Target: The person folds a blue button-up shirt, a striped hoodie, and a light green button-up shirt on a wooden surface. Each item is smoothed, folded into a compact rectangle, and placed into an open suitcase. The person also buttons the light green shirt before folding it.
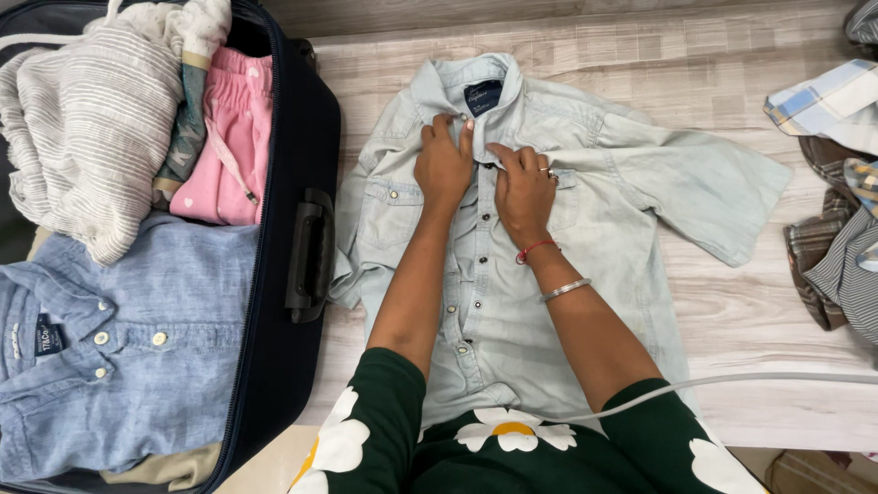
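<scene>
Two hands, left hand point(444, 165) and right hand point(523, 187), pinching pale denim shirt point(512, 302) placket, collar pointing away, lengthwise

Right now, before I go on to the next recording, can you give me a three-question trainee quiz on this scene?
1. True or false: both hands rest on the pale denim shirt near its collar.
2. Which lies in the open suitcase? A) a pink garment B) a pair of shoes C) a laptop
3. Fill in: the right hand has a silver bangle and a ___ thread at the wrist.

Key:
1. True; the left hand and right hand meet at the button line.
2. A, the pink garment.
3. Red.
</scene>
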